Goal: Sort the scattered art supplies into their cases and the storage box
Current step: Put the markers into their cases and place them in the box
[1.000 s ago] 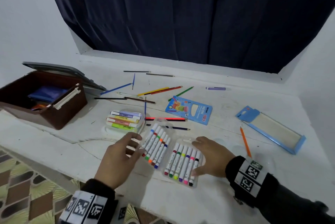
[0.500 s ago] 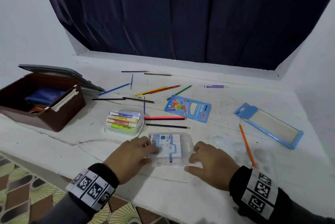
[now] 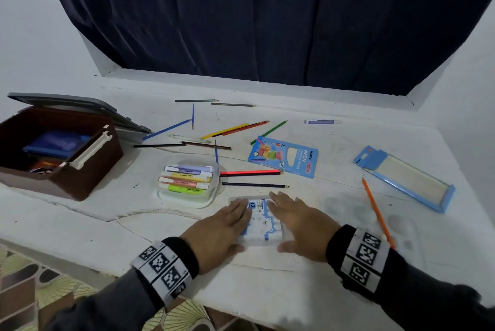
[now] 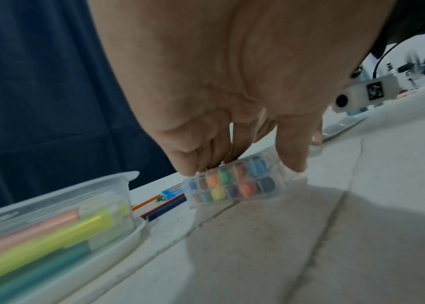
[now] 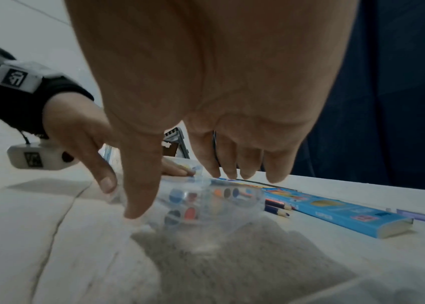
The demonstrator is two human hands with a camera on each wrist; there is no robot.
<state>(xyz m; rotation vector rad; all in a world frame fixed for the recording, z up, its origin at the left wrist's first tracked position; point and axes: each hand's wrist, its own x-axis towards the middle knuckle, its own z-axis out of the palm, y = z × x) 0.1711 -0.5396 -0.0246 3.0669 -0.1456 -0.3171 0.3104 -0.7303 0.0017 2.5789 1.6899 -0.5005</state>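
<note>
A clear marker case [image 3: 261,220] with a blue and white label lies closed on the white table near its front edge. My left hand [image 3: 226,226] lies flat on its left side and my right hand [image 3: 296,219] flat on its right side, fingers straight and pressing down. In the left wrist view the fingers [image 4: 193,162] rest on the top of the case [image 4: 232,185], where coloured marker ends show through the end wall. In the right wrist view my thumb [image 5: 138,197] touches the case [image 5: 206,203] at its near corner.
A clear tub of highlighters [image 3: 187,180] stands just left of the case. An open brown storage box [image 3: 88,169] sits far left. Behind lie several loose coloured pencils [image 3: 251,173], a blue neon pencil box [image 3: 284,156], a purple pen [image 3: 321,122], an orange pencil [image 3: 376,210] and an empty blue case [image 3: 407,183].
A second ago the marker case lay open in two halves with the markers showing. It has been folded shut, and both hands now press flat on its top.
</note>
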